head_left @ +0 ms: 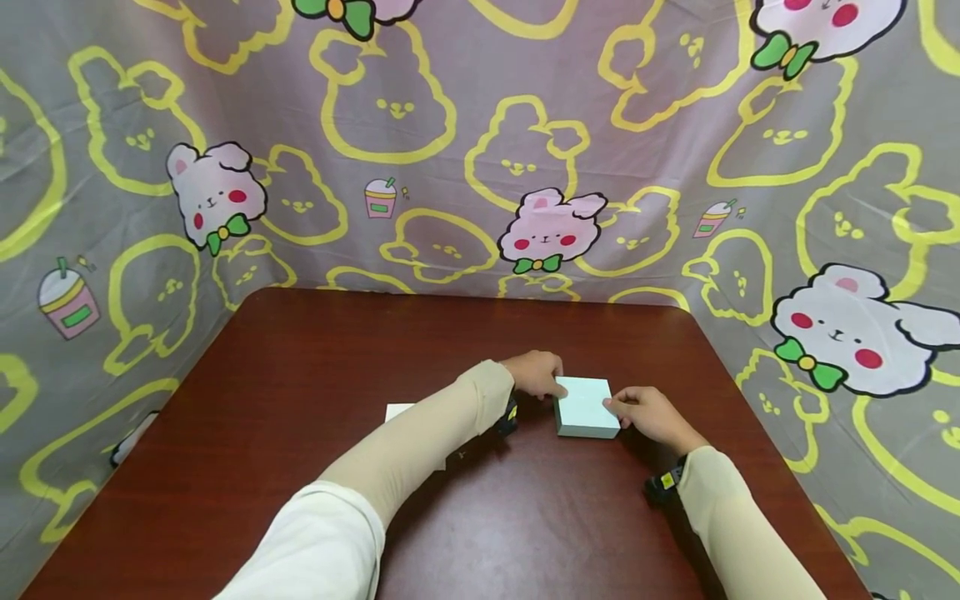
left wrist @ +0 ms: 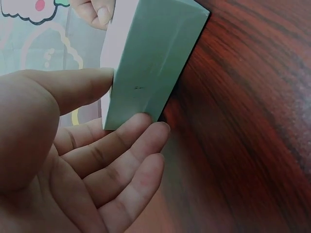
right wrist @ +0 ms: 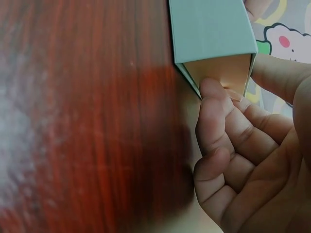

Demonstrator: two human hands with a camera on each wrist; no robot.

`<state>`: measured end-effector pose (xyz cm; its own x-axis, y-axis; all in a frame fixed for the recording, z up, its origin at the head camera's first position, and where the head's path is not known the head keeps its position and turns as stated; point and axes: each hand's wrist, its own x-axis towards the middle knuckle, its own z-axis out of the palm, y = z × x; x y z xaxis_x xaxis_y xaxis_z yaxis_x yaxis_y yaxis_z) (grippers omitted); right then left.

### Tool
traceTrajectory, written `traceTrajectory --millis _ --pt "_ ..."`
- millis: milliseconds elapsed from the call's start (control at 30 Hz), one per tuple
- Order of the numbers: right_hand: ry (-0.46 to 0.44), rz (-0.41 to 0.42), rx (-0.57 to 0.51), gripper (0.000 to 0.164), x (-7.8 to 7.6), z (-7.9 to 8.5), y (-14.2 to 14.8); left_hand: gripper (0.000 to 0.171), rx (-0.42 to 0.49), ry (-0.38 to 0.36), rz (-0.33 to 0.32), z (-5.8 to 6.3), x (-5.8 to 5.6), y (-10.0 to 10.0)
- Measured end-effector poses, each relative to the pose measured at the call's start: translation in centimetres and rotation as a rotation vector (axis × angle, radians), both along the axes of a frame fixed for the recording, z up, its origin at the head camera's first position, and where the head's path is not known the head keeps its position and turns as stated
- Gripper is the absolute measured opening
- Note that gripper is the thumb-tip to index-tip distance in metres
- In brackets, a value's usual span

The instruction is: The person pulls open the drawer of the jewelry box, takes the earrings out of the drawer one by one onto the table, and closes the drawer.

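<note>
- We find the pale green box flat on the brown table, right of centre, broad face up, between both hands.
- Left hand: at the box's left side, near its far corner. Thumb laid nearly straight, tip on the top edge; fingers bent below it against the side. We read a light pinch, the gap as wide as the box is thick.
- Right hand: at the box's right side. Thumb over the top edge, fingers curled under, fingertips against the recessed cream end; little finger folded in, off the box. We note a similar pinch.
- Left arm, in a beige sleeve, reaches diagonally from lower left, passing over a white flat item that we see only in part.
- Right arm, also beige-sleeved, angles inward from lower right; we see a small black device at its wrist.
</note>
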<state>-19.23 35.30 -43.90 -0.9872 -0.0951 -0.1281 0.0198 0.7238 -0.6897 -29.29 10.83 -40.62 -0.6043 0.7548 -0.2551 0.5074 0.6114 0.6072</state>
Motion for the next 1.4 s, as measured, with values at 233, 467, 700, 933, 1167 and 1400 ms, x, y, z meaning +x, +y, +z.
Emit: traceTrajectory --millis 233,467,700,933,1167,1400 --pt "-0.007 0.014 -0.018 0.040 0.2 -0.3 -0.2 0.028 -0.019 0.003 -0.002 0.2 0.3 -0.5" --pt "0.002 0.007 -0.031 0.039 0.4 -0.6 -0.3 0.033 -0.009 0.012 -0.019 -0.2 0.3 -0.8" --pt "-0.008 0.026 -0.038 0.038 0.6 -0.5 -0.7 0.033 -0.008 0.010 -0.028 -0.2 0.6 -1.3" --pt "-0.004 0.033 -0.039 0.037 0.8 -0.4 -1.1 0.033 -0.013 0.027 -0.034 0.0 0.8 -1.7" --pt "-0.010 0.036 -0.044 0.032 1.0 -0.4 -1.6 0.034 -0.019 0.018 -0.043 -0.1 0.9 -2.4" --pt "0.007 0.049 -0.058 0.031 1.0 -0.4 -1.9 0.031 -0.031 0.042 -0.046 0.0 1.2 -2.8"
